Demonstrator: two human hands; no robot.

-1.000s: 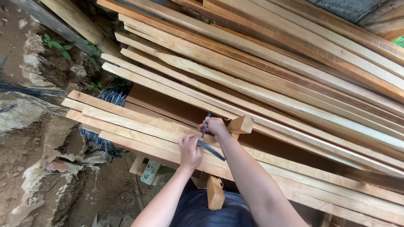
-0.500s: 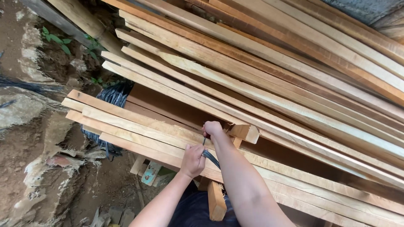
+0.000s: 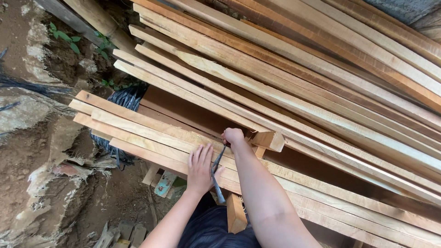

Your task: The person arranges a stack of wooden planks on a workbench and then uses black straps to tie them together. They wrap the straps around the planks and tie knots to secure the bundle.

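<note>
Your left hand [image 3: 200,167] lies flat, fingers spread, pressing on the front planks [image 3: 151,133] of the stack, which run from about 9 o'clock toward 4 o'clock across your view. Your right hand [image 3: 233,136] is closed around the top of a thin metal tool [image 3: 217,172], which looks like pliers or a nail puller; its dark handles slant down toward 6 o'clock, passing just beside your left thumb. The tool's working end is hidden under your right fist, so you cannot tell what it bites on. At 3 o'clock from that fist, nearly touching it, the cut end of a short wood block [image 3: 270,140] sticks out from between the planks. A coil of dark wire [image 3: 124,98] sits at 10 o'clock, behind the plank ends. Bare dirt ground [image 3: 32,156] fills the 9 o'clock side.
</note>
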